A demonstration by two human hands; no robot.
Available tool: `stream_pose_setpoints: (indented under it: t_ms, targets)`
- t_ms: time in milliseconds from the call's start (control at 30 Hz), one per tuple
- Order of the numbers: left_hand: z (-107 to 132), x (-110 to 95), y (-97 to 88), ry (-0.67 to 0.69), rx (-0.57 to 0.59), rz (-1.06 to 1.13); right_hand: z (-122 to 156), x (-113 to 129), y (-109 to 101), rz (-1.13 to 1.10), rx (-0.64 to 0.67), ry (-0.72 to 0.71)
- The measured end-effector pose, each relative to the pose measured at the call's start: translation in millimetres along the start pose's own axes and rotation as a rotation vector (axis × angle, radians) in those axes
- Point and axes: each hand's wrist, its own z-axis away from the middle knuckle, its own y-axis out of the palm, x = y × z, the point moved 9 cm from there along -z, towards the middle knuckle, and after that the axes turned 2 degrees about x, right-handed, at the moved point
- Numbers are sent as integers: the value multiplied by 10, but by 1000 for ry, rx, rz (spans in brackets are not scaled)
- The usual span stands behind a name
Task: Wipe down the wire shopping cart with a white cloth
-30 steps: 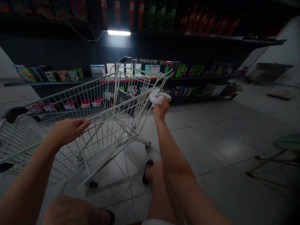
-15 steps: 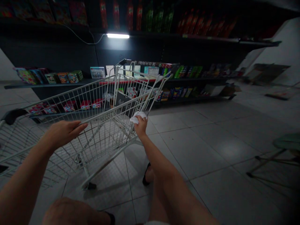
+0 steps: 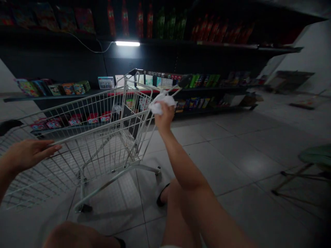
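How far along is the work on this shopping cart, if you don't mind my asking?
No part visibly looks finished; the white wire shopping cart shows no clear line between done and not done. In hand: the right hand grips a crumpled white cloth at the basket's top rim, while the open left hand is beside the basket. Neither hand is at the lower frame or wheels.

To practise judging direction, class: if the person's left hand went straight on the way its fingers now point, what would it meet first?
Probably the top rail of the white wire shopping cart, just beyond the fingertips of the left hand, though depth is hard to judge from this view.
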Motion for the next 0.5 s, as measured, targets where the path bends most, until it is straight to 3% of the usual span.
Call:
stream_pose_setpoints:
  t_ms: [67, 167, 233, 333, 400, 500]
  targets:
    - [7, -148, -114, 8, -11, -34, 483, 318, 220, -58, 163, -58]
    - [-42, -840, -443, 130, -140, -17, 805, 580, 289, -93, 321, -136]
    - [-98, -1481, -677, 296, -237, 46, 590, 578, 91, -75, 285, -183]
    - [-237, -2239, -897, 399, -279, 91, -141, 349, -435, -16, 35, -158]
    - [-311, -2599, -972, 443, -281, 116, -589, 174, -701, 33, -120, -101]
    - [-388, -2857, -970, 421, -273, 101, -853, 95, -702, 93, -178, -37]
